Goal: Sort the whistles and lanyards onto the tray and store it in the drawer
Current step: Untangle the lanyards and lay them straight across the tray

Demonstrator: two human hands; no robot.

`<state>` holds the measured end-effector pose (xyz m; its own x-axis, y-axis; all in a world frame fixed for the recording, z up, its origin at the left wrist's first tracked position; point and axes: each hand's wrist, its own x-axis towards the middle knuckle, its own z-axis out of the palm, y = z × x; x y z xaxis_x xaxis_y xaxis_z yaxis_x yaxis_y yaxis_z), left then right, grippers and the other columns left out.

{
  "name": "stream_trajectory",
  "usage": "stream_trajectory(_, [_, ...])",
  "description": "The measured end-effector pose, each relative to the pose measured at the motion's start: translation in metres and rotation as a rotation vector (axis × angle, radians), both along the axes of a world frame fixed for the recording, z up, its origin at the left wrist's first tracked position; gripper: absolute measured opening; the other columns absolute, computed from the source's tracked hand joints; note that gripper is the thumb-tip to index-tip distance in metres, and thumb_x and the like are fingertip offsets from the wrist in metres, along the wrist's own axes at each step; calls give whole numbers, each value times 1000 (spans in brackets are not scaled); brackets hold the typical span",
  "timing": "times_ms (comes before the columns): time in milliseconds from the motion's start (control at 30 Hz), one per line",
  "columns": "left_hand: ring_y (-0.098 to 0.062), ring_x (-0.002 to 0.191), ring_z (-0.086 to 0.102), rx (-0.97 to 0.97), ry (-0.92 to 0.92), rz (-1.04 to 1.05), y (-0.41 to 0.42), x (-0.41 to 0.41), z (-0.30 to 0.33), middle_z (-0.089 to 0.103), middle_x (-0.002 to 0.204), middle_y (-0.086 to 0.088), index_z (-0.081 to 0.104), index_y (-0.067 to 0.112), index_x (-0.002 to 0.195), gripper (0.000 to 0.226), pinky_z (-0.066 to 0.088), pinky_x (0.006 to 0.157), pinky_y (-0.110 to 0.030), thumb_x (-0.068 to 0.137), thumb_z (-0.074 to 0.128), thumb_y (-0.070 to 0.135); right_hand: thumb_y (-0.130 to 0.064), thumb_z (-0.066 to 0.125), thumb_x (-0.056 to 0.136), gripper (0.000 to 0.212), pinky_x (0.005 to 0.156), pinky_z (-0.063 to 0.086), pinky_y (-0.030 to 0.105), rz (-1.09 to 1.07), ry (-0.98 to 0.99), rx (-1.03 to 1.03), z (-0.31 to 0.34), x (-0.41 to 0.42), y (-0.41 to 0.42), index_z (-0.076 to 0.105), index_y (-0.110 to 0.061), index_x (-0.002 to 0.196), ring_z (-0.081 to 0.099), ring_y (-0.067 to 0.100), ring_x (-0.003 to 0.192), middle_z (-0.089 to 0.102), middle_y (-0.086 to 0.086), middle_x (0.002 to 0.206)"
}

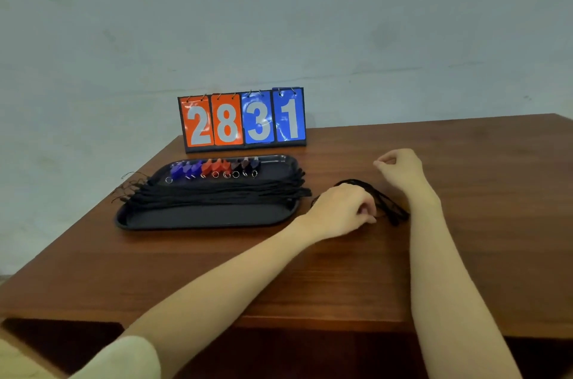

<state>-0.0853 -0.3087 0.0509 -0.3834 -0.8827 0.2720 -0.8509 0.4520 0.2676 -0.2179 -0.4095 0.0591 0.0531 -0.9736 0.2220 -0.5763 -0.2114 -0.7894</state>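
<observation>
On the left, a black tray is seen on the tabletop, with whistles lined along its far side and black lanyards laid across it. To its right, the left hand is closed on a loose lanyard, a limp, light cord judged best gathered at its middle. The right hand is curled, pinching nothing visible.

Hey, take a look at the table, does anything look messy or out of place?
Mostly tidy. One black lanyard still lies tangled on the table right of the tray, under the left hand. On the tray, the bundled lanyards' thin ends spill over its left rim.
</observation>
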Motion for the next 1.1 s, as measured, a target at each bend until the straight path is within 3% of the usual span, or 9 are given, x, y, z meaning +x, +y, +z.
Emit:
stream_trajectory(167, [-12,87,53,12,43,6,1,14,3,63,94,2,68,14,94,10,47,80,-32,92,59,17,-17,57,92,18,89,43,29,21,-80,-6,2,3,-1,72,-10,98,59,20,110,69,5,108])
stream_trajectory(233, [-13,83,57,-10,250,67,3,21,16,66,92,0,68,12,93,9,47,78,-28,91,60,15,-19,55,93,18,90,50,34,52,-201,16,4,3,0,71,-13,91,64,21,101,72,3,92])
stream_trajectory(367, [-1,71,61,19,833,170,9,44,51,71,85,0,67,3,99,12,50,68,-15,91,59,7,-22,41,101,33,68,52,23,114,-432,62,15,15,13,68,-4,105,67,17,82,71,7,84])
stream_trajectory(467, [-9,79,64,68,1084,173,14,72,63,72,92,-4,65,5,105,16,55,78,-23,92,56,6,-13,35,100,34,80,56,30,305,-516,175,25,35,27,66,-1,111,70,22,89,73,12,91])
stream_trajectory(667, [-16,86,67,115,1417,110,19,120,59,70,97,-10,65,5,111,24,55,81,-24,89,59,1,3,56,82,45,96,45,21,808,-16,189,21,59,43,60,-14,123,60,8,112,67,0,118])
stream_trajectory(833, [-15,87,66,183,1583,88,21,141,44,70,94,-8,66,2,107,21,55,80,-23,88,58,2,-21,65,89,10,69,53,22,758,74,6,5,80,50,70,-15,94,64,8,65,69,0,76])
stream_trajectory(933, [-12,84,63,155,1721,96,20,165,47,68,93,-5,65,1,108,21,55,77,-21,89,59,6,-24,56,95,25,59,43,15,647,-24,-64,16,66,47,70,-6,83,47,1,49,50,-6,54])
stream_trajectory(1033, [-9,82,62,64,1837,161,22,192,48,66,93,-3,65,2,111,23,55,80,-21,90,59,7,-31,51,97,36,67,56,31,671,-225,82,26,46,43,56,-3,74,44,12,45,35,0,51])
stream_trajectory(1100, [-9,82,61,6,1874,208,24,203,46,66,94,-3,63,1,116,26,54,80,-20,91,59,8,-34,48,98,36,49,48,29,701,-323,173,32,36,43,46,-10,72,30,14,39,27,-1,52])
